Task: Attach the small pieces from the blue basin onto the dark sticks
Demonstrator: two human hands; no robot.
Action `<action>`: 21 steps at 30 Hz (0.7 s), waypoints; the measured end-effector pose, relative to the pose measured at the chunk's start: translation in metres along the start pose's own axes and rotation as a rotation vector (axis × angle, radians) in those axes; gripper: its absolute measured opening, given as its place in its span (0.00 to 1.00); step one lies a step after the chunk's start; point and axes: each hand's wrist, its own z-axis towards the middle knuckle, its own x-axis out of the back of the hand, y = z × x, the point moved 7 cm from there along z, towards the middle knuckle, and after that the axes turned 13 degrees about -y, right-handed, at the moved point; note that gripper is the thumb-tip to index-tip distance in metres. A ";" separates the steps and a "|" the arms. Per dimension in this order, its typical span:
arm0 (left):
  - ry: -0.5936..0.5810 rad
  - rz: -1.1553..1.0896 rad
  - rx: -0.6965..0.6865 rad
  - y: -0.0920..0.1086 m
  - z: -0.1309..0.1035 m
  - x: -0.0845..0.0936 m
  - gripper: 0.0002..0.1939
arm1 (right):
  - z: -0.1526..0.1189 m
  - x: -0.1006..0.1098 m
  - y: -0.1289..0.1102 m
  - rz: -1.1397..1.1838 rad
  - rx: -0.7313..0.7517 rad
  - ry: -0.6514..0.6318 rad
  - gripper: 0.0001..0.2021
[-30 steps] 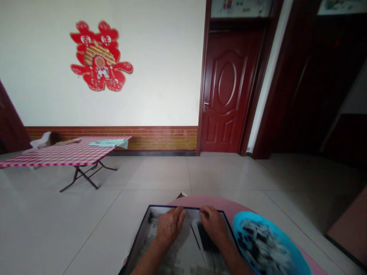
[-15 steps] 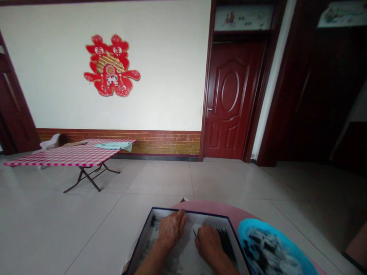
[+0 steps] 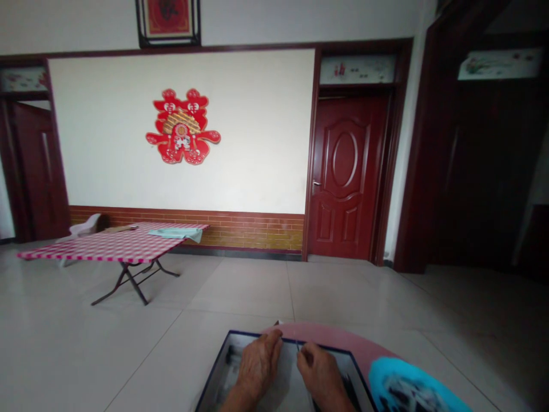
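Observation:
Both hands are over a shallow white tray with a dark blue rim. My left hand is closed at the tray's far edge, thumb and fingers pressed together; what they hold, if anything, is too small to make out. Just to its right, my right hand pinches a thin dark sliver that points up past the fingertips. Dark thin pieces lie at the tray's right side, partly covered by the right hand. Blurred dark items sit in its far left corner.
The tray rests on a pink round table. At right stands a bright blue basin holding black and whitish pieces. A low folding table with a pink checked cover is farther off at left, beside a white chair.
The view has tilted up, so the hands, tray and basin sit lower in the picture. My right hand has moved toward the tray's far edge, raising the sliver.

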 end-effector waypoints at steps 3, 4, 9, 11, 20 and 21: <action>-0.056 -0.040 0.022 0.006 0.003 0.006 0.14 | 0.002 0.003 -0.002 0.372 0.024 -0.008 0.05; -0.076 -0.047 0.025 0.009 0.004 0.007 0.13 | 0.002 0.004 -0.003 0.491 0.030 -0.015 0.06; -0.133 -0.082 0.052 0.011 0.005 0.007 0.10 | -0.003 0.001 -0.003 0.960 0.025 -0.080 0.16; -0.122 -0.094 0.041 0.010 0.004 0.004 0.10 | -0.005 -0.001 -0.001 1.055 0.018 -0.067 0.21; -0.120 -0.124 -0.029 0.016 0.003 0.001 0.10 | -0.002 -0.002 0.013 0.962 -0.025 0.014 0.20; -0.119 -0.124 -0.032 0.017 0.003 0.001 0.10 | -0.002 -0.002 0.013 0.950 -0.021 0.016 0.21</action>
